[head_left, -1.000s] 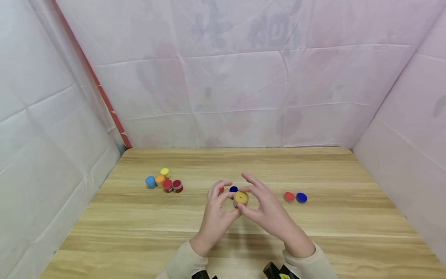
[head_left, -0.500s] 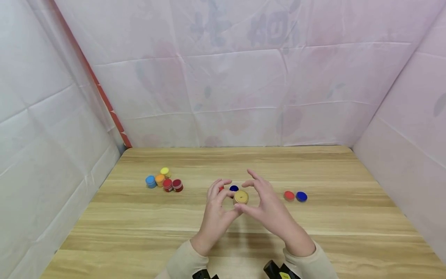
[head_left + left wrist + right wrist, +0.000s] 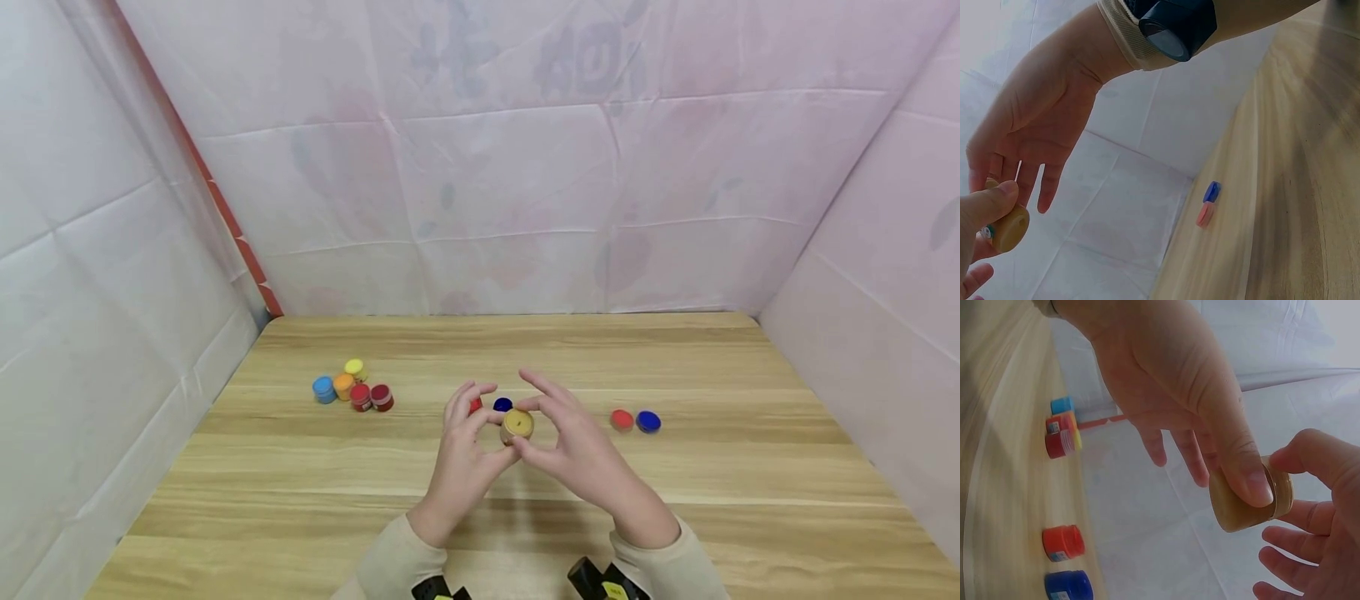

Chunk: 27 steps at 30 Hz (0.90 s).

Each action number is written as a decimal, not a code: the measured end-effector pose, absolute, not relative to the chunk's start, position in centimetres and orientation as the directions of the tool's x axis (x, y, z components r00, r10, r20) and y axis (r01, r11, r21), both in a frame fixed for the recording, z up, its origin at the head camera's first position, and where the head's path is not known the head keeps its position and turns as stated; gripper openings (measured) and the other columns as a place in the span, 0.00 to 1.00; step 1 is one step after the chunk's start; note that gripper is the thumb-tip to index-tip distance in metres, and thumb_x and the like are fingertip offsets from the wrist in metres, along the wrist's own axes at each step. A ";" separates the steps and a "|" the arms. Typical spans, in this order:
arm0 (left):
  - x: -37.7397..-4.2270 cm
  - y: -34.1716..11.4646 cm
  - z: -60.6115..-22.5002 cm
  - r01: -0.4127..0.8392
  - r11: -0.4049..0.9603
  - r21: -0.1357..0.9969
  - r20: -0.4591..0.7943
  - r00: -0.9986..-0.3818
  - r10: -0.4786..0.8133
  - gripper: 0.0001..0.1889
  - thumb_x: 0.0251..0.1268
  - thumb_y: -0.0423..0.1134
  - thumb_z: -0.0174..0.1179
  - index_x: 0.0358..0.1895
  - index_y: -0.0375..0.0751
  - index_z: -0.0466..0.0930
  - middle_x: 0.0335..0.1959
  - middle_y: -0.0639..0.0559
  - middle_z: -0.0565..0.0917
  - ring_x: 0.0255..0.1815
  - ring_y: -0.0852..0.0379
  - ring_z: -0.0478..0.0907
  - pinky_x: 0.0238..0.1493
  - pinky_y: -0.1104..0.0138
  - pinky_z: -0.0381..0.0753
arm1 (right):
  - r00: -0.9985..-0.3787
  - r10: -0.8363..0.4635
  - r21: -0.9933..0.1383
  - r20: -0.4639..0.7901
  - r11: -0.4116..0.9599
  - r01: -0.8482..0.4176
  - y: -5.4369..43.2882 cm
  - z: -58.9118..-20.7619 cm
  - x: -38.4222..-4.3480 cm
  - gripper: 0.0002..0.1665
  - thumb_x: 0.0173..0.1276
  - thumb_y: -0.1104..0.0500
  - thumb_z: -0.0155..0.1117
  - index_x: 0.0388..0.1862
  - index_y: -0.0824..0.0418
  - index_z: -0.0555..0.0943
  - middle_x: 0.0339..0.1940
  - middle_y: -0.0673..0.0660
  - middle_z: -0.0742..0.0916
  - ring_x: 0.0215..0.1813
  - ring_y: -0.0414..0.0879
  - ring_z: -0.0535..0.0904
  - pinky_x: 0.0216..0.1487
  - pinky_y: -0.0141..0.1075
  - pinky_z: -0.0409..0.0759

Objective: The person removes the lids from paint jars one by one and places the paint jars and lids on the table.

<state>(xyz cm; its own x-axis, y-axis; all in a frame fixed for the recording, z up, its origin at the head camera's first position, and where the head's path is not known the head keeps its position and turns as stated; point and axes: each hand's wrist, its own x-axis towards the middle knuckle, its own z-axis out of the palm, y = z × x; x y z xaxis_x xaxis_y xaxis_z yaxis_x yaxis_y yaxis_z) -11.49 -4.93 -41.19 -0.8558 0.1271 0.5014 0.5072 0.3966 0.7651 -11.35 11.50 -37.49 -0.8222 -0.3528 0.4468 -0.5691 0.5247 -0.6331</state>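
Note:
Both hands meet over the middle of the table at a small ochre paint jar (image 3: 517,424), held up with its round top facing up. My left hand (image 3: 465,458) grips its body between thumb and fingers; the left thumb (image 3: 1247,478) lies along its side in the right wrist view. My right hand (image 3: 581,454) pinches the upper rim with thumb and index finger, its other fingers spread. Whether a lid sits on the jar I cannot tell. Behind the hands stand a blue paint jar (image 3: 1069,585) and a red paint jar (image 3: 1064,542), partly hidden in the head view.
Two flat discs that look like lids, one red (image 3: 622,420) and one blue (image 3: 648,422), lie to the right. At the left stands a cluster of several jars, among them a light blue jar (image 3: 324,389) and a dark red jar (image 3: 382,397). White sheeting (image 3: 510,183) encloses the table.
Half a second ago the right index finger stood away from the ochre jar; now it is back at the rim. The left hand keeps its grip, almost unmoved.

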 end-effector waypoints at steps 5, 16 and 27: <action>-11.4 -5.0 -41.0 0.499 0.394 0.772 0.488 -0.862 0.137 0.11 0.47 0.41 0.73 0.35 0.46 0.84 0.60 0.57 0.69 0.70 0.49 0.50 0.59 0.39 0.58 | -0.822 -0.378 -0.642 0.426 0.513 -0.569 11.5 -37.4 -11.3 0.18 0.54 0.66 0.68 0.46 0.62 0.80 0.68 0.55 0.68 0.67 0.57 0.63 0.56 0.56 0.70; -11.4 -5.0 -40.9 0.498 0.385 0.777 0.486 -0.863 0.137 0.11 0.47 0.42 0.72 0.33 0.46 0.82 0.60 0.57 0.70 0.70 0.49 0.50 0.59 0.40 0.58 | -0.807 -0.406 -0.645 0.429 0.487 -0.588 11.7 -37.2 -11.2 0.26 0.56 0.64 0.66 0.56 0.63 0.77 0.70 0.54 0.66 0.68 0.57 0.61 0.56 0.56 0.69; -11.3 -4.9 -40.8 0.519 0.380 0.766 0.511 -0.850 0.130 0.10 0.47 0.42 0.72 0.30 0.44 0.82 0.59 0.57 0.70 0.70 0.50 0.50 0.59 0.45 0.63 | -0.866 -0.295 -0.672 0.403 0.547 -0.499 11.5 -37.2 -11.3 0.19 0.51 0.56 0.75 0.39 0.55 0.76 0.68 0.59 0.68 0.68 0.59 0.61 0.58 0.58 0.65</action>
<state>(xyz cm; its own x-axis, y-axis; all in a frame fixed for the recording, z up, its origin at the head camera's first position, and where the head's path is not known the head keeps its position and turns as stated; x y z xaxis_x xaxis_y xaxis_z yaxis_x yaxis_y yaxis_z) -11.35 -4.93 -40.78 -0.8497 0.1303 0.5108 0.5187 0.3802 0.7658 -11.31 11.49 -37.21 -0.8661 -0.2950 0.4035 -0.4993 0.5471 -0.6718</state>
